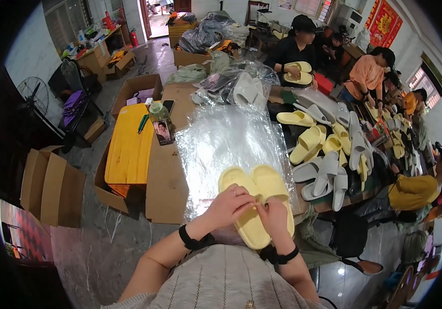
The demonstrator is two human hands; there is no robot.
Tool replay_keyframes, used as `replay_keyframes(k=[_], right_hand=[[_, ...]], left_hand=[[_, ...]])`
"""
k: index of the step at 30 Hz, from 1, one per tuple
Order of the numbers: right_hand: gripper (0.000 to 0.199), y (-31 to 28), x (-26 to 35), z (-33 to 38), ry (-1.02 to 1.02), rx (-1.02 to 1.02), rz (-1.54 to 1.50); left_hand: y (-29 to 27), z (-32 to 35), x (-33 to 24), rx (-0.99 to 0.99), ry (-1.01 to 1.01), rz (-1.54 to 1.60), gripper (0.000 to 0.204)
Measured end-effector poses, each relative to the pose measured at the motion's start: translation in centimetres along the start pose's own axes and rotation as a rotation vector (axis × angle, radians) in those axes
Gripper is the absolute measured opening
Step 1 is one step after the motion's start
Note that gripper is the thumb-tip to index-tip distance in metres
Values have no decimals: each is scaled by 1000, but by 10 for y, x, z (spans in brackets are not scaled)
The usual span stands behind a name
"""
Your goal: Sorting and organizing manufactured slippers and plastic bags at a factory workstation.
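Observation:
A pair of pale yellow slide slippers point(252, 233) lies side by side at the table's near edge, over a stack of clear plastic bags point(221, 139). My left hand point(227, 207) rests across the left slipper's strap, its fingers bent toward the middle. My right hand point(276, 219) is on the right slipper's strap. The fingertips of both hands meet between the two slippers, pinched together. Whatever they pinch there is too small to make out.
Yellow and grey slippers point(329, 149) are heaped on the right of the table. A phone point(163, 132) leans against a jar point(157, 110) beside a box of orange-yellow packets point(128, 144). A wrapped grey pair point(249, 90) lies at the back. Co-workers point(298, 51) sit around the far and right sides.

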State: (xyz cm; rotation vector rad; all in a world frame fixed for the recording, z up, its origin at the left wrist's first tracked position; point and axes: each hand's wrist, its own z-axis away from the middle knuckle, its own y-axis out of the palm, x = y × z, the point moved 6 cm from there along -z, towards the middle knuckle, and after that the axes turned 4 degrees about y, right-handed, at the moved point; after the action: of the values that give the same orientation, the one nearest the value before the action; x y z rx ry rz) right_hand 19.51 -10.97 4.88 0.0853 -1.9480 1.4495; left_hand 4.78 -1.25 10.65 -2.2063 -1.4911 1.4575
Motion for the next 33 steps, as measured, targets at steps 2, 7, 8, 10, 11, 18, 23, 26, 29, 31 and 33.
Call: replay_keyframes(k=[2, 7, 8, 10, 11, 18, 23, 26, 29, 31, 33], right_hand=[[39, 14, -1, -12, -19, -59, -31], [38, 38, -4, -69, 124, -63, -40], [37, 43, -6, -77, 217, -37, -69], [33, 43, -2, -78, 181, -31, -118], [32, 50, -10, -76, 105, -87, -285], [47, -16, 27, 27, -343, 74, -108], [23, -71, 27, 63, 118, 1061, -782], [10, -98, 20, 35, 190, 507, -1075], [14, -81, 18, -24, 172, 65, -599], [26, -56, 22, -50, 114, -9, -455], [34, -28, 29, -66, 121, 40, -226]], left_hand=[[1, 3, -1, 74, -41, 154, 12], [2, 5, -19, 225, -9, 339, 10], [2, 7, -21, 281, -19, 406, 10], [0, 15, -16, 288, -30, 378, 10], [-1, 18, -9, 280, -38, 330, 12], [-35, 28, 37, -37, -241, -49, 35], [-21, 38, 92, -58, -411, -417, 66], [-11, 34, 95, 3, -465, -432, 70], [-1, 36, 103, -5, -487, -399, 75], [3, 40, 108, 2, -488, -382, 77], [7, 46, 111, 6, -492, -368, 78]])
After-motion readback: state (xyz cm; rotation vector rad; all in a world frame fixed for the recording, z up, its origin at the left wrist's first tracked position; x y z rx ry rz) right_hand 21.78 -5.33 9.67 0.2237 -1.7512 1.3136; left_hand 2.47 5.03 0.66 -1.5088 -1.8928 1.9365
